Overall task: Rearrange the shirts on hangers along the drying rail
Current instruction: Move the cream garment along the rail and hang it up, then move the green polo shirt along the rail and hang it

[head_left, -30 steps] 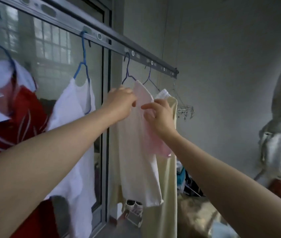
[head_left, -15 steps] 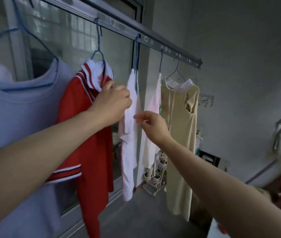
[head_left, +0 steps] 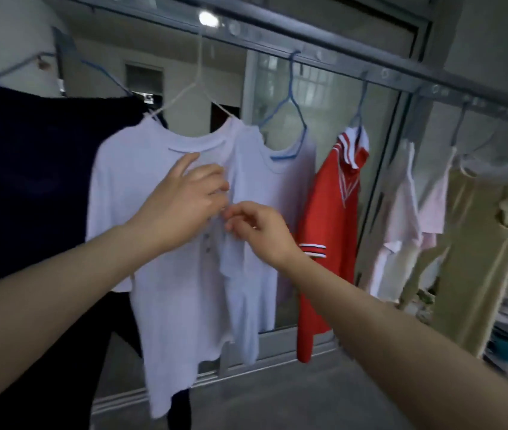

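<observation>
Two white shirts hanging overlapped straight ahead of both hands. Left hand (head_left: 184,197) closed on the chest cloth of the front white shirt (head_left: 141,212), fingers curled into the placket just above a row of small buttons. Right hand (head_left: 259,228) just beside it, touching or nearly so, fingertips pinched at the same seam; whether cloth or a button is caught there, cannot tell. Second white shirt (head_left: 256,181) directly behind the right hand, partly covered by the front one.

Long axis of each shirt vertical, hanging down from the drying rail (head_left: 324,57) above and beyond the hands. White hanger (head_left: 197,88) up from the left hand, blue hanger (head_left: 290,113) up and to the right of it, hooks close together on the rail. Left hand the nearer to the white hook.

Likely need: spreading these two apart along the rail. To the left of the hands, a dark garment (head_left: 29,181) crowding the front shirt's sleeve, little room. To the right, a gap of bare rail before the red shirt (head_left: 324,212), then pale shirts (head_left: 401,212) and a beige garment (head_left: 479,243) farther off.
</observation>
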`<state>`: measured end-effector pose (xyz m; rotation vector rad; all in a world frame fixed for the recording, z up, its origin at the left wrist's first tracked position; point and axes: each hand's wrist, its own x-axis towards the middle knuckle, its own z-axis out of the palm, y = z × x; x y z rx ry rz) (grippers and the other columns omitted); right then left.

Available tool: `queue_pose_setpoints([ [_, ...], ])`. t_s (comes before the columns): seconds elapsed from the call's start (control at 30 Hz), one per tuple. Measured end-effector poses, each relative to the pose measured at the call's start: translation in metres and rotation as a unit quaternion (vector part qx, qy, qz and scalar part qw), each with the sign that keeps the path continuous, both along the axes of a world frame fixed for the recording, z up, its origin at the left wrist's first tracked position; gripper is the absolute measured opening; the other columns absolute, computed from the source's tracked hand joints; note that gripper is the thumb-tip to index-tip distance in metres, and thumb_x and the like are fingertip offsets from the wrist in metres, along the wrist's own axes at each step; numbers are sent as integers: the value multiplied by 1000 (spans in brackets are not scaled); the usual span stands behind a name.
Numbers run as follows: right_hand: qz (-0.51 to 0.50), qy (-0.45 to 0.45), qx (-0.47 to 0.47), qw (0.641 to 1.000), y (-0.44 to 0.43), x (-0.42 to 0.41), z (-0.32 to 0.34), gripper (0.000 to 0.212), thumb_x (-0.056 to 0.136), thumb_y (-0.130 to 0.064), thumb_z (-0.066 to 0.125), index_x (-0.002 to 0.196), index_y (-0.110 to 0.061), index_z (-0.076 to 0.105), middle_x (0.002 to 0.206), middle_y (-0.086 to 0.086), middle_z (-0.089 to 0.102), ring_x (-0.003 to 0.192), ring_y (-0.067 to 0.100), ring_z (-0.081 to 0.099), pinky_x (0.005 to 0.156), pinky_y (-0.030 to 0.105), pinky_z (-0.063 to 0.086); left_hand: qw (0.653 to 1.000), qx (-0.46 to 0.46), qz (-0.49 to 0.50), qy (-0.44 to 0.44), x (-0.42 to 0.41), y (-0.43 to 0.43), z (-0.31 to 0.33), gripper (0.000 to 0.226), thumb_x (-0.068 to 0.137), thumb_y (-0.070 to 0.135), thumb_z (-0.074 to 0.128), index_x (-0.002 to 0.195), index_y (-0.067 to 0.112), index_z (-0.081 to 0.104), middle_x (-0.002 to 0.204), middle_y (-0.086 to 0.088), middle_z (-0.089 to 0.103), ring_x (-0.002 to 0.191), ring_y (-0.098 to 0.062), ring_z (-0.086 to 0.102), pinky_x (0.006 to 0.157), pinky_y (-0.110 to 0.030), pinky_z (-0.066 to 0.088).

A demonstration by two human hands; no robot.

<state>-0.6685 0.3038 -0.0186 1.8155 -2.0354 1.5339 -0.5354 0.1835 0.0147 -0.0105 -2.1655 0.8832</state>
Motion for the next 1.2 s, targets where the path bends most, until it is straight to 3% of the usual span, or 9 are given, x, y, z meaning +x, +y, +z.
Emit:
queue_pose_setpoints([
  [0.13,60,-26,-21,998,-56,67,9,34,87,9,43,100,-12,66,89,1,67,71,-3,62,73,12,50,995,9,100,26,88,-45,4,22,64,-1,68,77,17,69,105,-5,68,114,-31,59,104,-54,32],
  [0.33,102,15,-62,993,-126,153,27,36,87,4,47,111,-15,65,99,-6,65,83,-3,61,76,4,43,985,30,146,83,181,-98,14,25,78,13,45,79,20,69,103,-2,66,110,-27,58,103,-48,31],
  [0.43,124,5,-86,989,-165,200,37,42,86,3,48,121,-17,59,105,-5,61,83,5,62,82,18,50,982,95,140,81,225,-132,25,25,79,12,44,83,17,68,106,-6,64,104,-32,59,88,-44,45],
  [0.57,95,59,-167,980,-210,252,53,39,87,-3,55,123,-16,58,102,-1,52,74,3,54,78,14,47,974,165,114,110,271,-165,36,31,83,17,38,95,14,66,110,-8,61,104,-31,56,78,-42,52],
  [0.77,86,97,-198,972,-268,310,100,40,88,-1,45,123,-13,60,119,6,59,108,19,55,97,30,43,945,82,246,201,320,-186,83,24,78,6,55,97,15,67,107,-7,65,105,-33,57,78,-42,44],
  [0.9,93,54,-113,988,-297,333,130,41,96,-7,38,133,-13,52,138,5,52,128,19,46,108,27,33,859,422,192,217,345,-212,110,24,89,9,52,104,13,70,104,-8,70,94,-25,63,83,-34,50],
  [1.0,100,49,-73,991,-310,339,138,37,100,-23,35,133,-22,53,140,2,49,132,15,38,106,24,27,782,597,61,165,355,-216,114,26,92,2,49,90,12,73,82,-7,70,74,-16,62,64,-20,48],
  [1.13,76,70,-47,994,-320,339,140,34,98,-36,35,115,-28,63,132,0,50,118,9,39,89,22,29,882,390,172,198,375,-238,126,28,84,-4,52,81,15,73,90,-4,72,86,-22,65,81,-30,50],
  [1.2,56,68,-34,996,-322,339,143,29,97,-36,41,108,-25,65,124,0,56,110,13,47,75,19,34,896,320,230,206,384,-252,131,24,82,0,56,94,12,73,102,-9,70,96,-27,63,88,-35,48],
])
